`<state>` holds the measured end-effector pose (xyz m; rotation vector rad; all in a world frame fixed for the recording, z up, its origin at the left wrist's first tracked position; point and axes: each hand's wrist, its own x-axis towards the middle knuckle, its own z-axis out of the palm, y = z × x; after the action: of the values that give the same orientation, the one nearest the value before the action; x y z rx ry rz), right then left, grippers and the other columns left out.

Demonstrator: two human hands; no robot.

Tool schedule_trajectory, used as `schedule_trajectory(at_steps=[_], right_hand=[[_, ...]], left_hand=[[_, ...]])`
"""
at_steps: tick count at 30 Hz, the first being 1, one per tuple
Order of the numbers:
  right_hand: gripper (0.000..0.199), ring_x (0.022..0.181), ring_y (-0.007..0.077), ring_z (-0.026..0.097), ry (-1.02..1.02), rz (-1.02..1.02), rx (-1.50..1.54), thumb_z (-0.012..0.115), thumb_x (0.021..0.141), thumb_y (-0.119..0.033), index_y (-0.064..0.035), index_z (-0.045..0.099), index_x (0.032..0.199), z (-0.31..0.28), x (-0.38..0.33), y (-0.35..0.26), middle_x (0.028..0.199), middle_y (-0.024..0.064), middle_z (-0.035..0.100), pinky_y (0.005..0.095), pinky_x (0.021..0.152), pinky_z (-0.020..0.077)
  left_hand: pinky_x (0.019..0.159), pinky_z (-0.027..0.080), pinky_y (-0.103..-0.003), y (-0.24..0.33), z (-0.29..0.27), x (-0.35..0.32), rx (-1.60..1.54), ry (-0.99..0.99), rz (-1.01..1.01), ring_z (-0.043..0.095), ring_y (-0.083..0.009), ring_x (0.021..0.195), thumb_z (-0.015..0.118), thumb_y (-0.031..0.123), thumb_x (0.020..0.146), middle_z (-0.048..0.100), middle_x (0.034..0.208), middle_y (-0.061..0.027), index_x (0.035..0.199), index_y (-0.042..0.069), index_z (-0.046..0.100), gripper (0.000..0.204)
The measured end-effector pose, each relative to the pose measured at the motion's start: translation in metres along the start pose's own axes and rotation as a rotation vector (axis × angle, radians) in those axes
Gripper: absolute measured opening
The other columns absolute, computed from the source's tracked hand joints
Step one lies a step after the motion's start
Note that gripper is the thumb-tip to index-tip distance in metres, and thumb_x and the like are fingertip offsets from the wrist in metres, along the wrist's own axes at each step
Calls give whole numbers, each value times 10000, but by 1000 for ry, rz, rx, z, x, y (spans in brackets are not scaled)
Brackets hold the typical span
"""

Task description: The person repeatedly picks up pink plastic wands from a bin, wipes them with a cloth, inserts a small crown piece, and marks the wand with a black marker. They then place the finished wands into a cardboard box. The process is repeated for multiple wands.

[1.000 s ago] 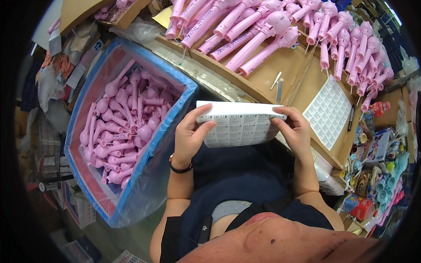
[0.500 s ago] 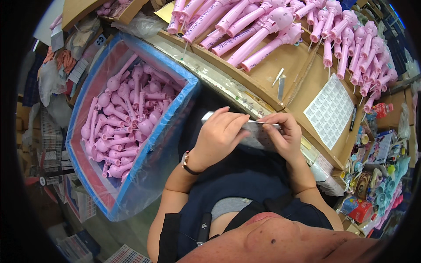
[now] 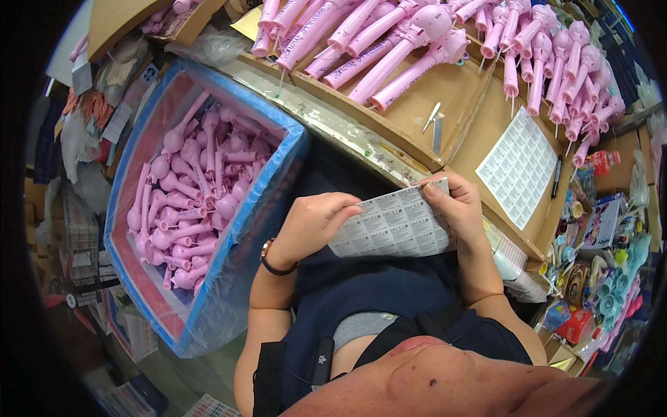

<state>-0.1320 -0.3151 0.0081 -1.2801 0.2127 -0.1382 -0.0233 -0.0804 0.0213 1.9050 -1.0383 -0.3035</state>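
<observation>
Above my lap I hold a sheet of small printed labels (image 3: 396,226), its printed face tilted up toward me. My left hand (image 3: 316,224) pinches the sheet's left upper corner between thumb and fingers. At the sheet's right upper corner, my right hand (image 3: 456,207) grips it with the thumb on the printed face. A second label sheet (image 3: 517,169) lies flat in the cardboard tray just beyond my right hand.
A large blue-edged bin (image 3: 278,163) on the left holds many pink wand-shaped plastic parts (image 3: 198,177). More pink wands (image 3: 389,59) lie in cardboard trays (image 3: 410,142) ahead, near a metal blade (image 3: 437,134) and a white pen-like tool (image 3: 431,117). A black marker (image 3: 557,177) lies at right.
The sheet, earlier seen nearly edge-on, now lies spread with its printed face showing. My left hand has moved left and turned, and both hands are wider apart.
</observation>
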Motion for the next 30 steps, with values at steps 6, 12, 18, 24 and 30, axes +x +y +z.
schedule_trajectory(at_steps=[6, 12, 18, 24, 30], right_hand=[[180, 768, 87, 618, 106, 24, 77, 658, 923, -166, 5, 667, 979, -20, 1, -2, 871, 49, 685, 242, 700, 501], [188, 750, 74, 609, 198, 54, 70, 652, 929, -175, 6, 647, 983, -40, 1, 4, 852, 36, 675, 224, 679, 495], [154, 744, 55, 591, 370, -4, -141, 643, 932, -141, 0, 626, 993, -69, -10, 4, 856, 30, 669, 201, 659, 480], [161, 757, 45, 566, 508, 11, -239, 643, 929, -132, 0, 612, 1014, -90, -10, 8, 846, 5, 635, 204, 675, 468], [234, 835, 163, 611, 506, -139, -908, 689, 850, -85, -23, 653, 1074, -107, -5, 4, 958, 77, 642, 261, 719, 494]], left_hand=[[634, 502, -281, -16, -14, -12, -53, 23, -134, 660, -218, 696, 652, 97, 886, 676, 801, -136, 915, -20, 673, 122], [572, 348, -224, -33, 2, 15, -490, 12, -305, 398, -34, 676, 542, 153, 979, 448, 660, 39, 795, -14, 569, 250], [941, 424, -461, -32, 51, 74, 504, 303, 189, 592, -314, 893, 621, 77, 870, 631, 904, -112, 956, 34, 627, 96], [870, 415, -434, -15, 102, 121, 308, 55, 333, 555, -308, 852, 681, 134, 837, 583, 869, -113, 905, 38, 619, 133], [749, 386, -417, -25, 120, 143, 346, 198, 344, 494, -297, 773, 706, 155, 820, 504, 772, -91, 712, 46, 539, 226]])
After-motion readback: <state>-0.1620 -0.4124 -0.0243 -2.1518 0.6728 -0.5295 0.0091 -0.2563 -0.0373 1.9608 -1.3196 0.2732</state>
